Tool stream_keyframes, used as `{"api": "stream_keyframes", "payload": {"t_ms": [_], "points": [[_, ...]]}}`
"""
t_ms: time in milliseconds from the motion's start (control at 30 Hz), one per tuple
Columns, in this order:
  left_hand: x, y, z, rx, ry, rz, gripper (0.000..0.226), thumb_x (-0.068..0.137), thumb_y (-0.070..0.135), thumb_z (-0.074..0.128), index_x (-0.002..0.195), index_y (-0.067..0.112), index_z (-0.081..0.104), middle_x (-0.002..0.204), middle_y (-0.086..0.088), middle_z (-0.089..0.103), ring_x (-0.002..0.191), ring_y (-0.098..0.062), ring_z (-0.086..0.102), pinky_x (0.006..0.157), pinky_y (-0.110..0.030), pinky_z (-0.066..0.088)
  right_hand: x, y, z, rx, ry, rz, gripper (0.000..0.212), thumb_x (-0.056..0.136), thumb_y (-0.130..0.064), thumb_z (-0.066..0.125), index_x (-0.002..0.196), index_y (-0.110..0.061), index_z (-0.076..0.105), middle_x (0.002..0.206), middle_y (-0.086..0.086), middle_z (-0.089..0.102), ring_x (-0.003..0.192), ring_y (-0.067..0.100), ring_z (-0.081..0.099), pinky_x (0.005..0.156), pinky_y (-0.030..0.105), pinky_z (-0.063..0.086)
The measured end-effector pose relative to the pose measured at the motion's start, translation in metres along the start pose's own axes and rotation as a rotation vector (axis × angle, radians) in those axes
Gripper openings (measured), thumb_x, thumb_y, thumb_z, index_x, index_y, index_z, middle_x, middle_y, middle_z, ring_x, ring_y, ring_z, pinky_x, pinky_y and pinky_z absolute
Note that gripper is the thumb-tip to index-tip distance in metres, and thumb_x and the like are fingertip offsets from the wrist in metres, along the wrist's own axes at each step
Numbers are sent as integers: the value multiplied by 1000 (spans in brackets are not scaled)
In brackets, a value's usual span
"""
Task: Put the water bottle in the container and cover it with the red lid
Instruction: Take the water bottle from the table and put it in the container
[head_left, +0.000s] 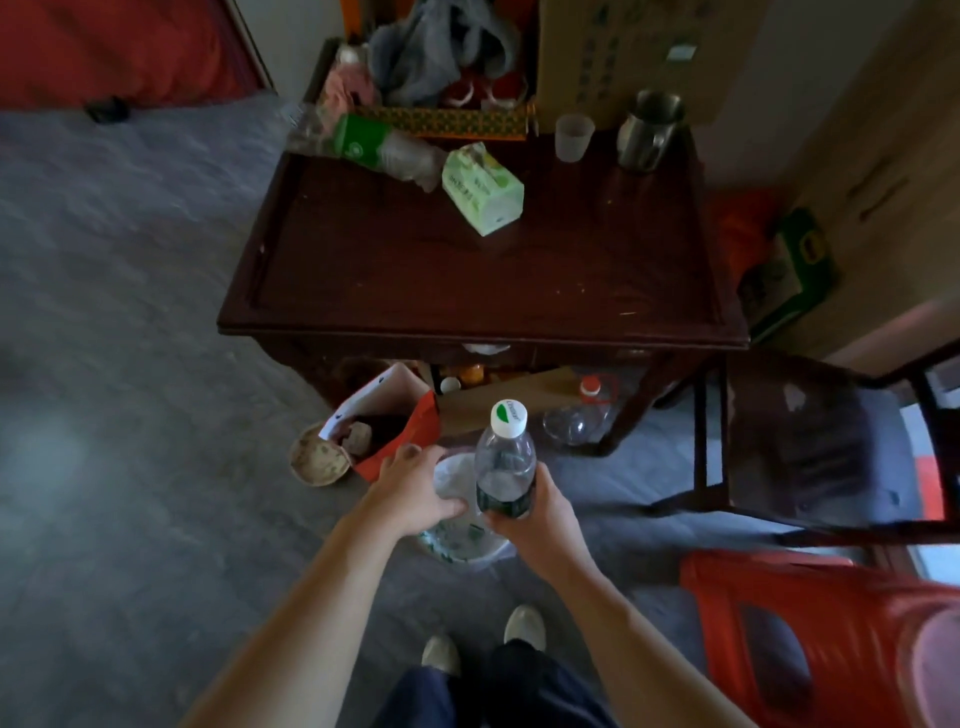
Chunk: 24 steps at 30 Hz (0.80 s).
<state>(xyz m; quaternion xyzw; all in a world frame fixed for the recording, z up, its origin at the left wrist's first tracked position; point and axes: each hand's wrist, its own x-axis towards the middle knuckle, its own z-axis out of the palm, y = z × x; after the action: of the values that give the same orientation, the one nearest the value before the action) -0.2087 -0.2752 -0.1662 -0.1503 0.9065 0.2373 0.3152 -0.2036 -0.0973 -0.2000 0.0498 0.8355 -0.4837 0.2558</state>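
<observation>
My right hand (530, 525) grips a clear water bottle (506, 462) around its dark green label. The bottle is upright, with a white and green cap, and it hangs just above the right side of a white container (467, 545) on the floor. The container has a green pattern and a pale lining, and most of its opening is hidden by my hands. My left hand (415, 493) is curled over the container's left rim. I cannot pick out a red lid anywhere in view.
A dark wooden table (483, 280) stands just beyond, with a tissue pack (483, 189), a lying bottle (379, 145), a plastic cup (574, 136) and a steel mug (649, 132). On the floor are an open red bag (400, 431), a bowl (318, 460), a dark chair (800, 436) and a red stool (831, 634).
</observation>
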Motion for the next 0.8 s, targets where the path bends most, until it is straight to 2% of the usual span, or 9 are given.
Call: {"api": "stream_keyframes", "payload": {"t_ms": [233, 400, 600, 700, 800], "points": [[41, -10, 16, -31, 0, -21, 79, 76, 46, 70, 143, 29, 31, 147, -5, 31, 136, -28, 30, 108, -42, 36, 39, 28, 14, -81, -23, 18, 71, 64, -26, 83, 127, -23, 51, 119, -7, 59, 111, 12, 56, 98, 36, 50], [98, -38, 45, -56, 13, 11, 71, 82, 40, 65, 143, 26, 32, 147, -5, 31, 137, -27, 29, 108, -41, 33, 89, 72, 54, -50, -44, 55, 73, 60, -35, 82, 124, -35, 49, 118, -13, 62, 113, 9, 58, 99, 41, 51], [185, -97, 109, -41, 27, 16, 68, 81, 35, 67, 141, 24, 35, 143, -8, 34, 134, -32, 33, 107, -41, 34, 161, 149, 118, 14, 4, 58, 67, 64, -31, 80, 120, -43, 45, 117, -16, 62, 113, 9, 59, 99, 44, 51], [233, -121, 148, -54, 41, 22, 69, 81, 31, 67, 141, 27, 34, 141, -7, 35, 133, -30, 33, 106, -40, 34, 202, 198, 152, 3, 16, 55, 59, 65, -28, 80, 110, -45, 47, 108, -16, 64, 103, 4, 61, 94, 40, 53], [284, -141, 187, -66, 54, 49, 67, 83, 26, 65, 142, 29, 33, 139, -7, 36, 133, -31, 33, 107, -39, 32, 245, 242, 186, -43, 80, 19, 62, 62, -30, 78, 115, -41, 48, 109, -15, 64, 102, 4, 60, 91, 35, 53]]}}
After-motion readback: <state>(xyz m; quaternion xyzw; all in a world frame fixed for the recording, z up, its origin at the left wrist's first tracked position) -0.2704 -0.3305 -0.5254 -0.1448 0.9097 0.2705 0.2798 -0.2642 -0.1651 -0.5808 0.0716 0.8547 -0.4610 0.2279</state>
